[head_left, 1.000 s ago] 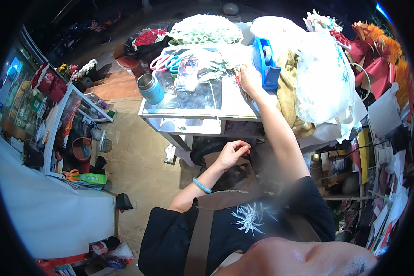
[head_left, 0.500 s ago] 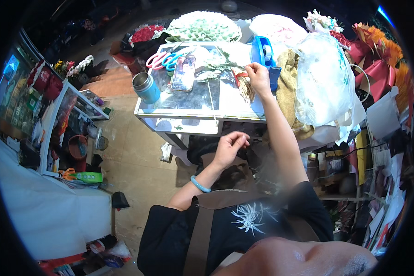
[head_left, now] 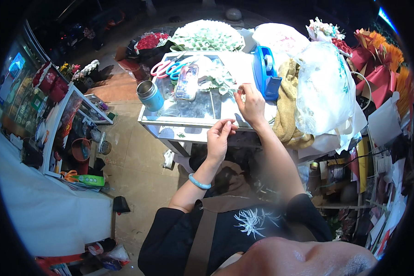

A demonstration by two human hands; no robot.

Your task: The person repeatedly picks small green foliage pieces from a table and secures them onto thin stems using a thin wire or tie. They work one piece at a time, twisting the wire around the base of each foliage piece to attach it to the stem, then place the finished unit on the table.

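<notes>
Bright light falls on the glass-topped table, washing out part of its surface. On it lies a leafy sprig, pale green and white, its right end close to the fingertips of the right hand. That hand's thumb and fingers are bent near one another; whether they grip the stem, I cannot tell. The sprig looks very light, its leaves soft and easily creased or torn, the stem firmer, so the stem seems the place to pinch, gently and clear of the leaves. The left hand is at the table's front edge, thumb and fingertips drawn close; anything thin between them cannot be made out. Left of the sprig lies a phone, then scissors and an open flask. Right of it stand a blue tape dispenser, a brown cloth and a plastic bag; behind, a pale bouquet.
</notes>
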